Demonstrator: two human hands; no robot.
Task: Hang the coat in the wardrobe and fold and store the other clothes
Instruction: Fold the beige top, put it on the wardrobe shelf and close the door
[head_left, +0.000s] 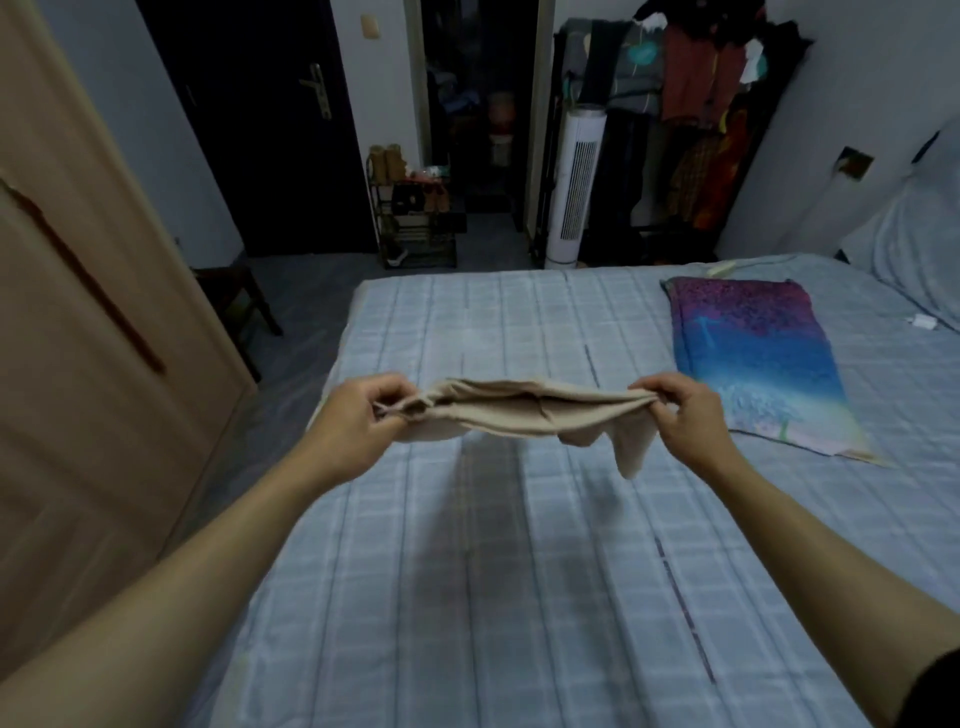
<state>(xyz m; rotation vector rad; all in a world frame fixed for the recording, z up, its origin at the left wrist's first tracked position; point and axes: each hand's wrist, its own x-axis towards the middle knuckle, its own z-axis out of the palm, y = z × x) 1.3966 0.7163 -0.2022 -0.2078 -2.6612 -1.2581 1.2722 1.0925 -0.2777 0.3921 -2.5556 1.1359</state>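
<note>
Beige garment (519, 410) stretched btwn left hand (363, 410) & right hand (680, 410), above bed (467, 571)

Matt beige cloth garment (514, 410)

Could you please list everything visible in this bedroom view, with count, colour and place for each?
beige knit garment: one, beige, stretched between both hands above the bed
checked bed cover: one, pale blue, over the bed, centre and right
patterned pillow: one, purple to blue, on the bed's right side
white tower fan: one, white, on the floor beyond the bed
open clothes rack: one, dark frame with red, orange and grey clothes, against the far wall
shoe rack: one, dark metal, by the far doorway
wooden wardrobe door: one, light brown, far left
dark door: one, black, back left
left hand: one, gripping the garment's left end
right hand: one, gripping the garment's right end
</note>
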